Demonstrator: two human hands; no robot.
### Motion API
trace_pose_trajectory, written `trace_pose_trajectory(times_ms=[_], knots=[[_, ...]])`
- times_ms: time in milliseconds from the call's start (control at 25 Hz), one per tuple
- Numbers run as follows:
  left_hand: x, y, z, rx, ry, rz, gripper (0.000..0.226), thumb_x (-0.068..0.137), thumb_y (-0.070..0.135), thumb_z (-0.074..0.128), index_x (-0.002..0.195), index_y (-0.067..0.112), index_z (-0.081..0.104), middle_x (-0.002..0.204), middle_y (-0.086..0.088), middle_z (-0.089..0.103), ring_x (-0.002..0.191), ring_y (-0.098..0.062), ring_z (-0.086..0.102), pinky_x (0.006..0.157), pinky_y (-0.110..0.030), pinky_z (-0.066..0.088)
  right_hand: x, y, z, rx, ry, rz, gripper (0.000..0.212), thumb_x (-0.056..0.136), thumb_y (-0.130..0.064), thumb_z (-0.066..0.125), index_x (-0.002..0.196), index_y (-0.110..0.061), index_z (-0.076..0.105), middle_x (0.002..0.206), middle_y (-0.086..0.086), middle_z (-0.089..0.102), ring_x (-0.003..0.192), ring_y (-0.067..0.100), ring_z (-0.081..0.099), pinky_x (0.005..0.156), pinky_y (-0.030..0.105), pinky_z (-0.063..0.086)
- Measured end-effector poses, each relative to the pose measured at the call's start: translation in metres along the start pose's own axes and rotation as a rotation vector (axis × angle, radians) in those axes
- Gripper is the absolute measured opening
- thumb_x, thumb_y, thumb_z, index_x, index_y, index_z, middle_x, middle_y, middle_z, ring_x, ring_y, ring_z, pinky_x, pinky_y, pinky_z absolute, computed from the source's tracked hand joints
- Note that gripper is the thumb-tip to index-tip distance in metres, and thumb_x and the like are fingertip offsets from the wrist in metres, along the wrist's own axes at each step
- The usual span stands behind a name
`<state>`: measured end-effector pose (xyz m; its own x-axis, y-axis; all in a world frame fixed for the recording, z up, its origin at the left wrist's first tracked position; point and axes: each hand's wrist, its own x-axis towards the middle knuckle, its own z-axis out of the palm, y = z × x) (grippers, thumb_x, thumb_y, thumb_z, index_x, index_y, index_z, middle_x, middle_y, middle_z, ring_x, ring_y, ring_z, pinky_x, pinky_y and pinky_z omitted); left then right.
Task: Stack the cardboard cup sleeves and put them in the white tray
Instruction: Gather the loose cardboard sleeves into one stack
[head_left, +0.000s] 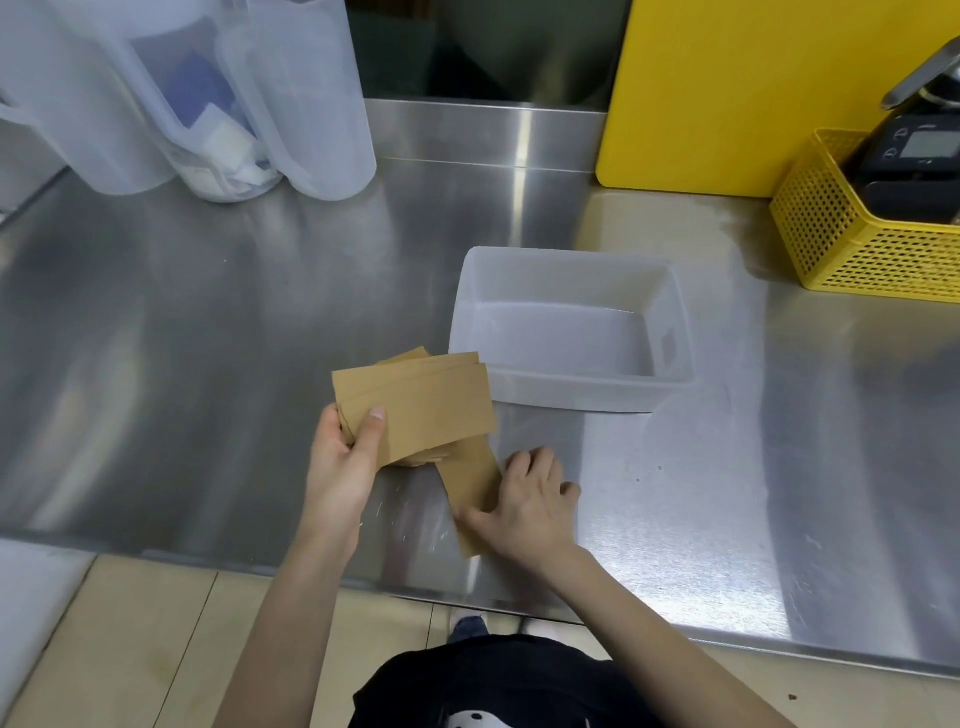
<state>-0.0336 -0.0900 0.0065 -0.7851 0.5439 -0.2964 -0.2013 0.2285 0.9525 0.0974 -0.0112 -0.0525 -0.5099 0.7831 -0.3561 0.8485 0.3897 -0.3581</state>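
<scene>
Cardboard cup sleeves, head view: I log a fanned bundle of flat brown sleeves (421, 405) pinched at its left end by the left hand (345, 457), thumb on top, fingers underneath, raised just above the steel tabletop (208, 322). One loose sleeve (470, 493) lies flat on the tabletop near the front edge, partly beneath the bundle; the right hand (530, 506) presses on it with fingers curled at its right edge and thumb on its face. White tray (571, 397), nothing inside, stands just behind and right of the bundle. Yellow basket (841, 249) far right; translucent pitchers (197, 93) rear left.
</scene>
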Motion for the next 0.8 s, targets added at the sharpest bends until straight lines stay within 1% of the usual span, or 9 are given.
trace_pose_trajectory(times_ms=[120, 320, 480, 600, 720, 800], knots=[[0.002, -0.001, -0.003, 0.004, 0.007, -0.002, 0.009, 0.088, 0.024, 0.048, 0.088, 0.032, 0.051, 0.099, 0.005, 0.062, 0.103, -0.019, 0.057, 0.1, -0.044, 0.043, 0.003, -0.003, 0.004, -0.064, -0.006, -0.008, 0.072, 0.069, -0.058, 0.062, 0.112, -0.005, 0.038, 0.12, 0.013, 0.036, 0.111, 0.028, 0.036, 0.088, 0.043, 0.031], [0.002, -0.002, -0.002, 0.001, 0.008, -0.005, 0.009, 0.089, 0.023, 0.048, 0.087, 0.032, 0.051, 0.098, 0.005, 0.061, 0.102, -0.019, 0.057, 0.099, -0.043, 0.043, 0.005, -0.005, 0.004, -0.003, -0.047, 0.011, 0.069, 0.073, -0.048, 0.065, 0.115, -0.004, 0.034, 0.123, 0.015, 0.033, 0.115, 0.029, 0.035, 0.09, 0.044, 0.033], [0.001, 0.0, -0.002, 0.005, 0.008, 0.001, 0.01, 0.089, 0.023, 0.047, 0.09, 0.032, 0.05, 0.098, 0.007, 0.061, 0.103, -0.017, 0.057, 0.098, -0.039, 0.043, 0.004, -0.002, 0.0, 0.057, -0.036, 0.047, 0.059, 0.074, -0.041, 0.067, 0.109, -0.006, 0.034, 0.119, 0.013, 0.042, 0.112, 0.03, 0.041, 0.089, 0.045, 0.034], [0.0, 0.001, -0.004, 0.007, 0.005, 0.005, 0.011, 0.089, 0.023, 0.047, 0.087, 0.033, 0.05, 0.097, 0.008, 0.061, 0.101, -0.016, 0.057, 0.097, -0.038, 0.043, 0.004, 0.003, -0.006, 0.094, -0.033, 0.045, 0.048, 0.077, -0.032, 0.064, 0.104, -0.007, 0.032, 0.113, 0.013, 0.052, 0.107, 0.033, 0.047, 0.085, 0.044, 0.034], [-0.001, 0.0, -0.003, 0.002, -0.005, 0.005, 0.011, 0.089, 0.022, 0.046, 0.088, 0.033, 0.05, 0.099, 0.006, 0.06, 0.104, -0.018, 0.056, 0.098, -0.039, 0.043, 0.004, 0.016, -0.015, 0.236, -0.028, -0.02, 0.034, 0.08, -0.019, 0.057, 0.097, -0.011, 0.029, 0.098, 0.011, 0.057, 0.095, 0.035, 0.056, 0.08, 0.04, 0.036], [-0.001, 0.0, -0.003, 0.004, -0.006, 0.005, 0.011, 0.089, 0.023, 0.046, 0.088, 0.033, 0.05, 0.099, 0.007, 0.06, 0.104, -0.018, 0.056, 0.098, -0.038, 0.043, 0.002, 0.028, -0.025, 0.408, -0.024, -0.059, 0.025, 0.082, -0.009, 0.052, 0.102, -0.009, 0.036, 0.091, 0.006, 0.054, 0.091, 0.036, 0.058, 0.071, 0.032, 0.036]])
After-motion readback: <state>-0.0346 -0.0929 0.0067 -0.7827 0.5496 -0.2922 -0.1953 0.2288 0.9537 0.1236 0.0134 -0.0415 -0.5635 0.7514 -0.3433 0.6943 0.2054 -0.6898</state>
